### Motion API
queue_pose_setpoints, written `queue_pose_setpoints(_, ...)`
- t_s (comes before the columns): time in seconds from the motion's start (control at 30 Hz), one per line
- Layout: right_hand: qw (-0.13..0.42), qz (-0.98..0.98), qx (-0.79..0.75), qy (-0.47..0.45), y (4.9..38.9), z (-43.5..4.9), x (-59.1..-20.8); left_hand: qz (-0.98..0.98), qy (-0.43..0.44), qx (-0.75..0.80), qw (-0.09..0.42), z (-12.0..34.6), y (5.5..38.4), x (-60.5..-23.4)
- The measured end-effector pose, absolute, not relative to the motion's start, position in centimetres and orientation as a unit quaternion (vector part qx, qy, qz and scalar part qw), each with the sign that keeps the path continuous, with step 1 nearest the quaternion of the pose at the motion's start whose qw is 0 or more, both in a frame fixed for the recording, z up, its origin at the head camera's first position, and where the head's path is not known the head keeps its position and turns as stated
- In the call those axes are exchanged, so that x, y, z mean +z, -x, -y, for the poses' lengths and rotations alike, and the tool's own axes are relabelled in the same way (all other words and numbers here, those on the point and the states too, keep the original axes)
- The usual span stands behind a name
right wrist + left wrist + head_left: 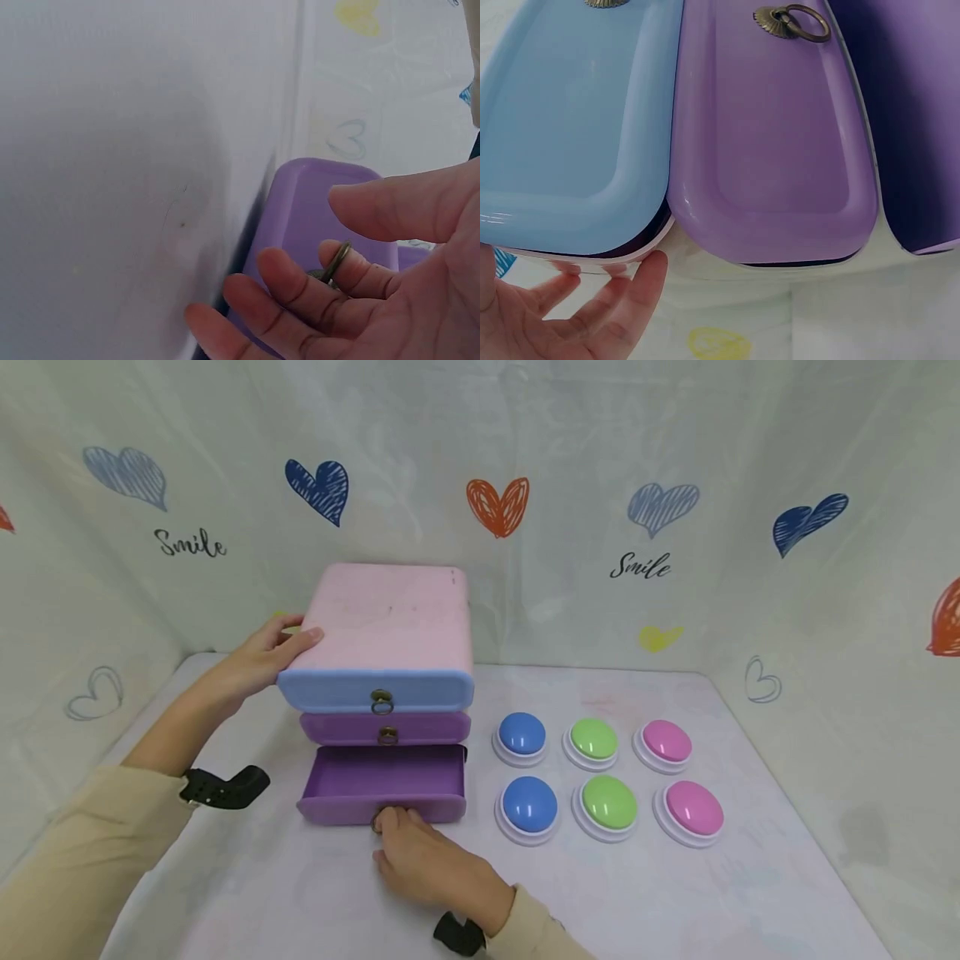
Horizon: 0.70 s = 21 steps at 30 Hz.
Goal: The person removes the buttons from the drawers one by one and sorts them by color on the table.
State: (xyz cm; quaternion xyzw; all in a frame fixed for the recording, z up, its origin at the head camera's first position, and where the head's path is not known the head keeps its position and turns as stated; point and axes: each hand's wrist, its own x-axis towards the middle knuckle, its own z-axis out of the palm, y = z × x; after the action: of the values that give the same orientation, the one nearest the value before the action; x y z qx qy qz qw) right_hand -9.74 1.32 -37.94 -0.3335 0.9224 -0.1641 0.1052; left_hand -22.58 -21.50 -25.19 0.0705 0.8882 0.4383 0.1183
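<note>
A small chest with a pink top (pixel 397 618) stands on the table, with one blue drawer (pixel 345 692) above two purple ones. The bottom purple drawer (pixel 427 810) is pulled far out and looks bare inside. The middle purple drawer (pixel 772 135) sticks out slightly. My left hand (pixel 266 652) rests against the chest's upper left side, thumb on the top edge; its fingertips (pixel 651 266) touch the side below the blue drawer. At the bottom drawer's front, my right hand (pixel 427 860) has its index finger hooked through the brass ring pull (pixel 339 261), the thumb held apart.
Right of the chest sit two rows of round push buttons: blue (pixel 530 804), green (pixel 610 802) and pink (pixel 695 807) in front, with the same colours behind. A white curtain (pixel 555 610) with printed hearts hangs behind the white-covered table (pixel 757 893).
</note>
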Motion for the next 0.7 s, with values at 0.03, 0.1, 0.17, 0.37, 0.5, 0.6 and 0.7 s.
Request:
queue_pose_setpoints(0.03, 0.105, -0.923, -0.165, 0.33, 10.0, -1.3, -38.0, -0.888, -0.07, 0.439, 0.118, 21.5, 22.6, -25.2)
queue_pose_setpoints(0.1, 0.1, -0.926, -0.163, 0.327, 10.3, -1.2, -38.1, -0.887, -0.07, 0.44, 0.118, 21.5, 22.6, -25.1)
queue_pose_setpoints(0.17, 0.09, -0.927, -0.16, 0.327, 10.7, -1.0, -38.1, -0.886, -0.07, 0.443, 0.118, 21.5, 22.6, -25.1)
queue_pose_setpoints(0.37, 0.089, -0.932, -0.167, 0.309, 12.0, -0.7, -38.3, -0.883, -0.068, 0.451, 0.116, 21.4, 22.6, -25.2)
queue_pose_setpoints(0.5, 0.081, -0.935, -0.165, 0.303, 12.8, -0.7, -38.8, -0.88, -0.065, 0.456, 0.12, 21.3, 22.6, -25.6)
queue_pose_setpoints(0.6, 0.079, -0.937, -0.163, 0.298, 13.5, -0.7, -39.1, -0.88, -0.066, 0.456, 0.119, 21.3, 22.5, -25.6)
queue_pose_setpoints(0.7, 0.087, -0.939, -0.168, 0.288, 14.2, -0.6, -39.1, -0.88, -0.067, 0.456, 0.116, 21.4, 22.5, -25.5)
